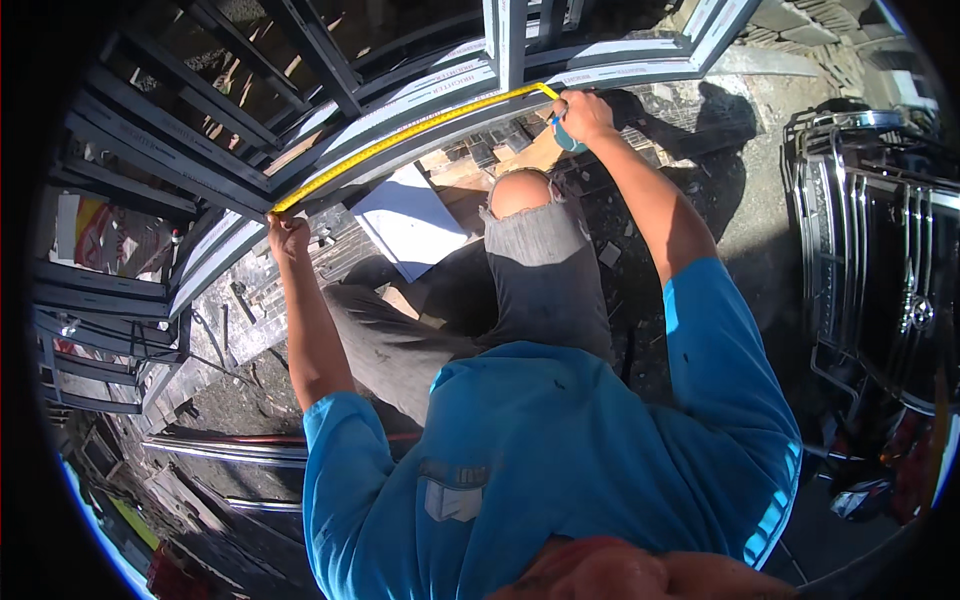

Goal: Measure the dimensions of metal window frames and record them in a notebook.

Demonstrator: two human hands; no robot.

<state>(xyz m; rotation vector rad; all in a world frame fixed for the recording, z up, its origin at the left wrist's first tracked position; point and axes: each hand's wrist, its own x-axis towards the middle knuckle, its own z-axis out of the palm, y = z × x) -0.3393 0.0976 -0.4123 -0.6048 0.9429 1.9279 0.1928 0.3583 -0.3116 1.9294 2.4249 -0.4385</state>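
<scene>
A yellow tape measure (pixel 415 128) is stretched along the lower rail of a dark metal frame (pixel 430 88) that has white protective film on it. My left hand (pixel 290 235) pinches the blade's end against the rail beside an upright bar. At the other end, my right hand (pixel 588 115) grips the tape's teal case (pixel 568 138), and the blade bends down sharply into it. Under the blade, a white sheet of paper or board (pixel 410 220) lies on the ground in front of my knees.
A vehicle's chrome grille (pixel 875 240) stands close on my right. Long metal bars (pixel 230 452) lie on the ground at my left. Wood scraps and debris (pixel 480 150) are scattered below the frame, and a red and white bag (pixel 105 235) shows behind the bars.
</scene>
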